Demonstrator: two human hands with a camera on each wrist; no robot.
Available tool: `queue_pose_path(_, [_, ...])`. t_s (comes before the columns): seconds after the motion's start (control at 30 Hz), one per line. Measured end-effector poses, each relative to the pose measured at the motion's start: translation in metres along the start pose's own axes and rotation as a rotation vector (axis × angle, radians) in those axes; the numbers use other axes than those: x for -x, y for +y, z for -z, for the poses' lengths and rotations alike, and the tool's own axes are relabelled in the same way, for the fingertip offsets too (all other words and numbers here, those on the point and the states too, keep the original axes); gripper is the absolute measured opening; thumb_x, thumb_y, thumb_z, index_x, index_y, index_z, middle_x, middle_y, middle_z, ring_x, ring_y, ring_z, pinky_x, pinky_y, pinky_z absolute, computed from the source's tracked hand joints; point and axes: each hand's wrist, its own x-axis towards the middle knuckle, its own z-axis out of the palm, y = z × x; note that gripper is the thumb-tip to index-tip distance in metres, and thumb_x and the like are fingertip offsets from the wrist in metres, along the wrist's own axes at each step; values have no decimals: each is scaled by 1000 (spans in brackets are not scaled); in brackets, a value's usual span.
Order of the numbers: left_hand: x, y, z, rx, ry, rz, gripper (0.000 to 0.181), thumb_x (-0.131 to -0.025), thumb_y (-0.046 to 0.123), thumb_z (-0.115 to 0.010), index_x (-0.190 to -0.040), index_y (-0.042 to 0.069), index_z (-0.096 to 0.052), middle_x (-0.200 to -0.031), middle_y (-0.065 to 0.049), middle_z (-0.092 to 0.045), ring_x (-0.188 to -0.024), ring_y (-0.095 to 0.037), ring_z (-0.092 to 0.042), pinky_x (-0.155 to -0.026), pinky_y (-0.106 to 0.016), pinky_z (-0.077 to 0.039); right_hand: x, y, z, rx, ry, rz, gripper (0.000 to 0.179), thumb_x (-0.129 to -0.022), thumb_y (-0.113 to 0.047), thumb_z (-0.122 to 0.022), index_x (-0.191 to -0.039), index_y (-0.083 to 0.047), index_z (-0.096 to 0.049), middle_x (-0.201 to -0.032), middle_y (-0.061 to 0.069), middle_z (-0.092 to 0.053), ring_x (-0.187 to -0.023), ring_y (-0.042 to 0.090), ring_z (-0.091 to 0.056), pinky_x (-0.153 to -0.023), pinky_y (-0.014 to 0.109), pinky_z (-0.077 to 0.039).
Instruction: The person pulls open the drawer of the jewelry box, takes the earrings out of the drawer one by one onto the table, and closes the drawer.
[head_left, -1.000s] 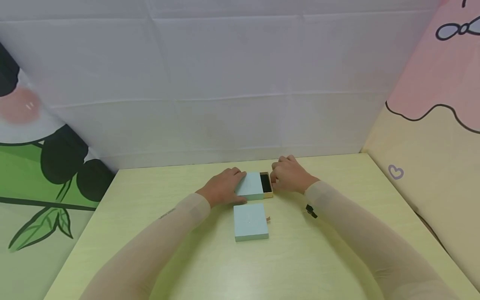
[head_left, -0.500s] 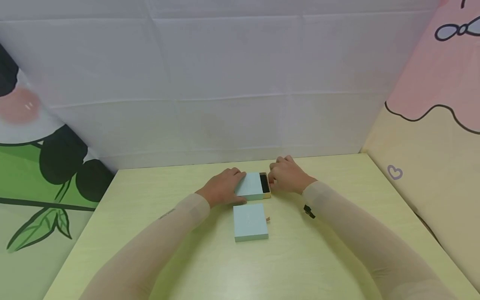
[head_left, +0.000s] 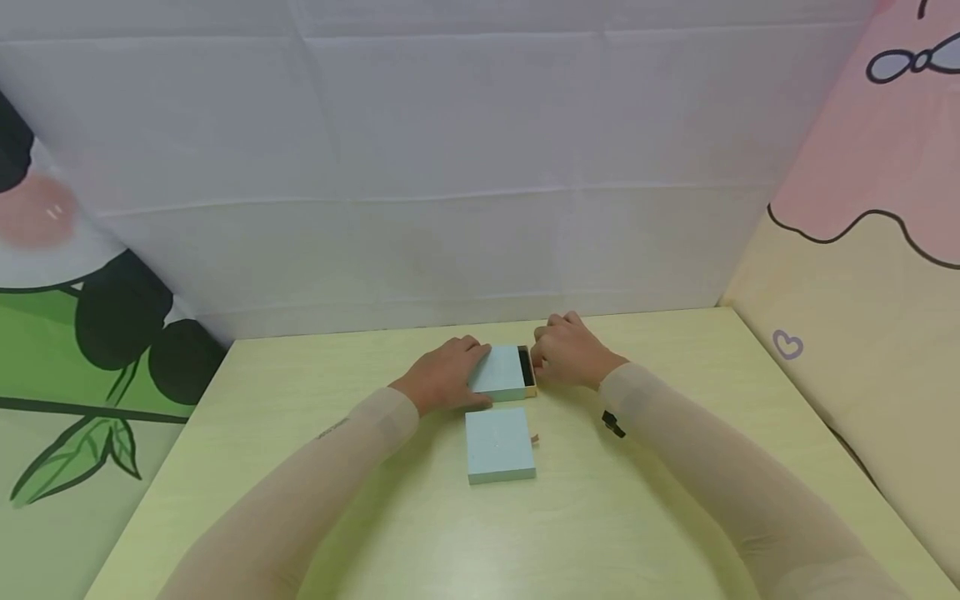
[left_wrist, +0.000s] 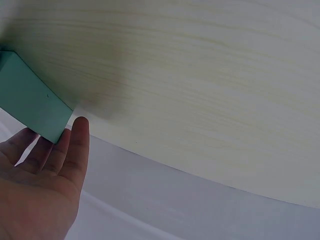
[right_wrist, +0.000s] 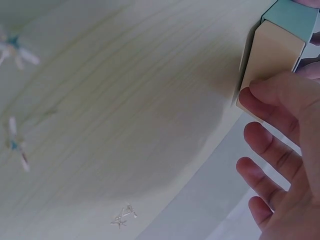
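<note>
In the head view my left hand [head_left: 442, 375] grips the pale blue sleeve of a small drawer box [head_left: 498, 372], with its fingers over the far side and thumb at the near side. The dark-lined drawer [head_left: 527, 367] sticks out a little from the right end. There my right hand [head_left: 570, 352] touches it. Seen from the right wrist, the thumb and forefinger [right_wrist: 260, 102] press together at the cream drawer end [right_wrist: 270, 60], while the other fingers spread loosely. The left wrist view shows the sleeve's teal side [left_wrist: 35, 97] against the left fingertips.
Nearer to me lies a second pale blue box [head_left: 500, 446] with a brown tab [head_left: 535, 439] at its right side. The pale wooden table [head_left: 600, 517] meets a white cloth backdrop [head_left: 450, 167] behind the hands. A small black object [head_left: 613, 424] shows below my right sleeve.
The right hand has moved left, and the drawer has slid further into the sleeve, so less of its dark inside shows. The left hand keeps its grip; the nearer box stays put.
</note>
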Motion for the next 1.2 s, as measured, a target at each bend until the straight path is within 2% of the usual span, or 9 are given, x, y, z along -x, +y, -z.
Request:
queue_pose_path(0.53, [0,-2,0,-2,-2,-4,101,-101,56,-93,-179,8,-49,-177,-12,-58,-160,-33,-59,-133,-50,-56,-5,-7,-2,-18,-5,-7,12,-108,-21,-85,-104,-24,-96,-102,-1,-77,-103,25,-54,-96,43,-35])
queue_pose_path(0.77, [1,-3,-1,-1,-3,-3,101,-101,56,-93,-179,8,-49,-177,-12,-57,-159,-33,-59,-132,-51,-57,-8,-10,-3,0,-3,12,11,-108,-24,-85,-104,-25,-95,-96,-4,-73,-99,22,-53,-94,42,-34])
queue_pose_path(1.2, [-2,-5,-3,-3,9,-19,101,-102,57,-91,-179,8,-49,-176,-12,-58,-159,-33,-60,-131,-51,-58,-9,-17,0,29,9,22,12,-108,-23,-84,-106,-24,-96,-100,-2,-76,-100,24,-54,-94,42,-36])
